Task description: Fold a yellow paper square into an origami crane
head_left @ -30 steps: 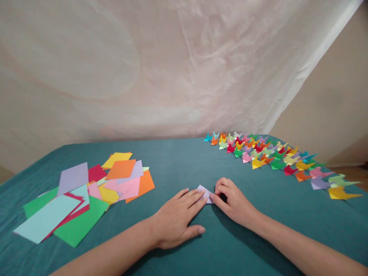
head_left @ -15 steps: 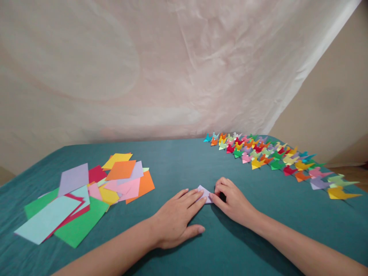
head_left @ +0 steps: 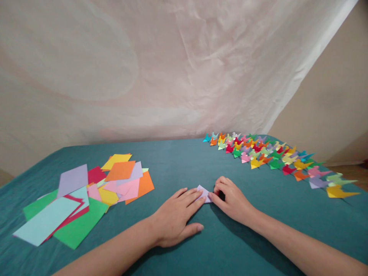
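Note:
A small folded lilac paper (head_left: pixel 203 188) lies on the teal cloth in front of me, partly hidden under fingers. My left hand (head_left: pixel 176 218) rests flat, its fingers stretched out and the fingertips pressing on the paper's left part. The thumb of that hand lies apart on the cloth. At the paper's right corner, my right hand (head_left: pixel 230 201) has its thumb and curled fingers closed in a pinch. The thumb tip touches the corner.
Loose coloured paper sheets overlap on the left, among them a light blue sheet (head_left: pixel 48 220), a green sheet (head_left: pixel 82 226) and an orange sheet (head_left: pixel 120 170). Rows of folded paper birds (head_left: pixel 276 164) stand on the right. A pale hanging cloth (head_left: pixel 161 69) rises behind the table (head_left: pixel 178 161).

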The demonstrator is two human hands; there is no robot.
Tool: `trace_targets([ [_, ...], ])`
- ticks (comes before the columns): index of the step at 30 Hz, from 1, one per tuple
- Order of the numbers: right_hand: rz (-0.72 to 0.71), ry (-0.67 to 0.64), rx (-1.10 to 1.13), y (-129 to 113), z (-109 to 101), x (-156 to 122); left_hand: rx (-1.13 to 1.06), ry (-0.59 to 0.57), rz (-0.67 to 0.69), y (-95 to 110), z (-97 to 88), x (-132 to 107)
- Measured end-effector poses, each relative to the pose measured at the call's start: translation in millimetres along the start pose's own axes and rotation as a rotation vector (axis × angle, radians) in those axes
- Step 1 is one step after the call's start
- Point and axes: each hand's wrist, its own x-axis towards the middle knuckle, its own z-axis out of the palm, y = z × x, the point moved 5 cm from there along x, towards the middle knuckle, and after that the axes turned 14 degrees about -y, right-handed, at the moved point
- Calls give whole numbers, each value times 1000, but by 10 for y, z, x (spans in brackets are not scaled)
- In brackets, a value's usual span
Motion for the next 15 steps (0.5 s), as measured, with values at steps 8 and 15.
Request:
trace_targets([
  [8, -190, 33, -40, -170, -31, -41, 1, 68, 9, -23, -22, 17],
  [15, -228, -14, -96, -216, 7, -44, -19, 79, 4, -17, -67, 18],
])
